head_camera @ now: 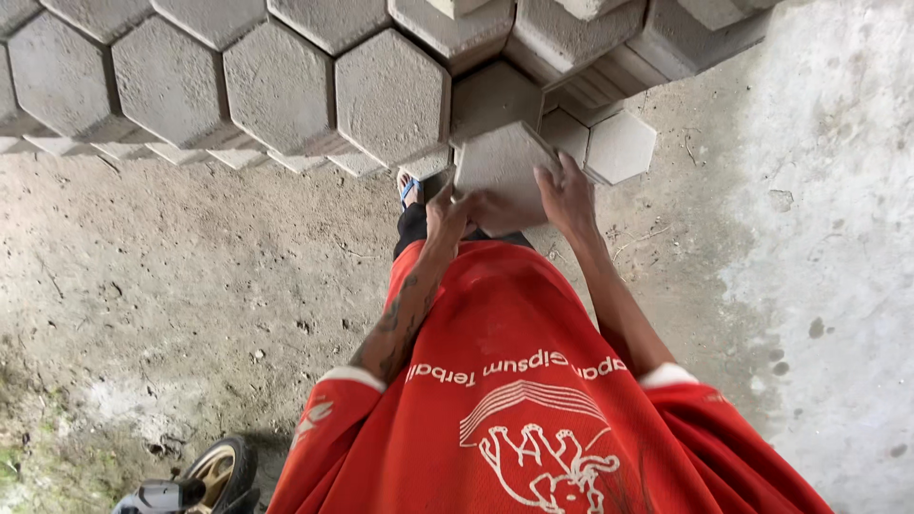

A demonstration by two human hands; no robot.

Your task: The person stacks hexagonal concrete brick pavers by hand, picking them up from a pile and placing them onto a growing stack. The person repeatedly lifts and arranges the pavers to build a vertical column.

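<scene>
You have two hands in view, the left hand (447, 214) and the right hand (566, 198), sharing one grey hexagonal paver (499, 164). Far across the top, five stacked pavers (281, 86) show whole faces in a row. Near left sits one wheel (221, 468).

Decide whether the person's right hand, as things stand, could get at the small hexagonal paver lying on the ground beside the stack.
Probably yes. The right hand is on the hexagonal paver both hands hold, and the small hexagonal paver lies just beyond it, nothing between. Its grip would have to let go first.
</scene>
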